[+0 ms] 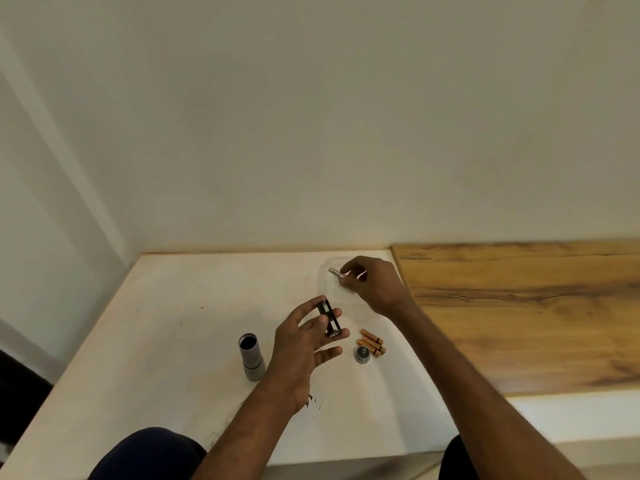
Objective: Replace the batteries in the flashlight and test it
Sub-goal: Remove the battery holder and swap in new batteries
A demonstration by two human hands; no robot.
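My left hand holds a black battery holder between thumb and fingertips above the white table. My right hand reaches farther back and pinches a silver battery over a clear plastic container. The grey flashlight body stands to the left with its open end up. Its round tail cap lies beside several copper-coloured batteries to the right of my left hand.
A wood-grain counter adjoins the white table on the right. A plain wall rises just behind the table's far edge. Small dark specks lie near my left wrist. My knees show at the table's near edge.
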